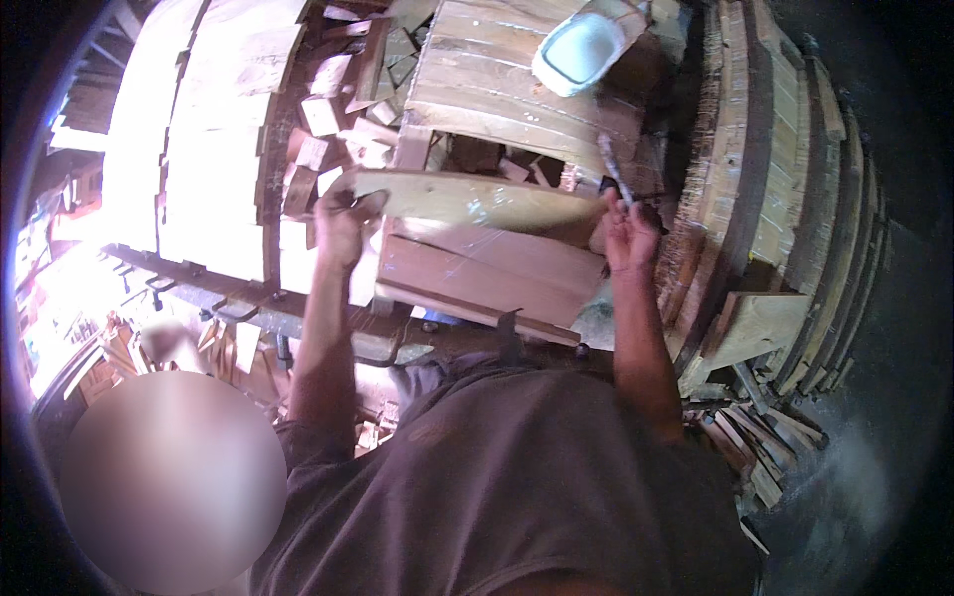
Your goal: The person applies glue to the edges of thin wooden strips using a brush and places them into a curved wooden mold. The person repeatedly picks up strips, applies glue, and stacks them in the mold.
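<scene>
A wooden board, slightly blurred, spans the space between my two hands. My left hand grips its left end, thumb on the near side. At the board's right end my right hand has its fingers curled and closed on the edge. A thin stick-like tool with a dark part runs into the fingers of that hand; its exact kind is hard to make out. Below the raised board lie reddish planks. Past the work stands a plastic tub with white stuff inside.
Pale panels of joined boards lie at the left. Loose wood blocks fill the gap beside a slatted wooden surface. Stacked boards curve along the right. A metal rail with clamps runs near my body, above scrap wood.
</scene>
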A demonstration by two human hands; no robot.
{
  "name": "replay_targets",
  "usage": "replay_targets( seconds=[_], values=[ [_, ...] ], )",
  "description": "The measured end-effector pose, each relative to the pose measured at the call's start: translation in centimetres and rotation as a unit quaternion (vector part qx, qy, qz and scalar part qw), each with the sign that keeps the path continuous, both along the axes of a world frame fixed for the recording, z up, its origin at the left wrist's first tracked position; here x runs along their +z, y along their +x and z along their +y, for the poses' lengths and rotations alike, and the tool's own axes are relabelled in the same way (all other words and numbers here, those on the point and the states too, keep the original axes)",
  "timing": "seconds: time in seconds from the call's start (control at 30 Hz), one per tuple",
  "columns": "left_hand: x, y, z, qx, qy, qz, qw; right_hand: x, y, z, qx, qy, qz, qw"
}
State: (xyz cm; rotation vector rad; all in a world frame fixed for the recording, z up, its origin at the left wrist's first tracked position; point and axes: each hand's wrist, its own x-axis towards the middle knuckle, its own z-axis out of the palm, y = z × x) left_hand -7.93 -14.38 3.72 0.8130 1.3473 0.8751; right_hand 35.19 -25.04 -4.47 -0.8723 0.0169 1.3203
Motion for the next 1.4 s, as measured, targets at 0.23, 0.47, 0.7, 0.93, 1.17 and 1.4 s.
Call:
replay_targets(
  seconds=[0.23,0.47,0.7,0.93,1.17,1.4],
  values=[
    [-1.0,-1.6,-5.5,0.043,-0.046,-0.126,0.990,5.1,-2.5,7.4,0.070,-0.137,-0.284,0.946],
    [1.8,-1.9,-11.4,0.095,-0.119,-0.108,0.982,5.9,-0.2,22.9,-0.012,0.016,-0.765,0.644],
    [4.9,-4.4,-14.8,0.130,-0.055,-0.121,0.983,3.8,-0.2,26.0,0.205,-0.071,-0.752,0.623],
    [7.1,-7.5,-18.1,0.144,-0.026,-0.079,0.986,3.8,2.4,22.4,0.213,-0.213,-0.207,0.931],
    [10.3,-7.8,-21.0,0.111,0.014,0.050,0.992,8.3,-1.6,15.8,0.193,-0.123,-0.051,0.972],
    [12.8,-6.6,-21.9,0.001,0.093,0.170,0.981,15.1,-10.1,3.9,0.350,0.002,0.011,0.937]
  ],
)
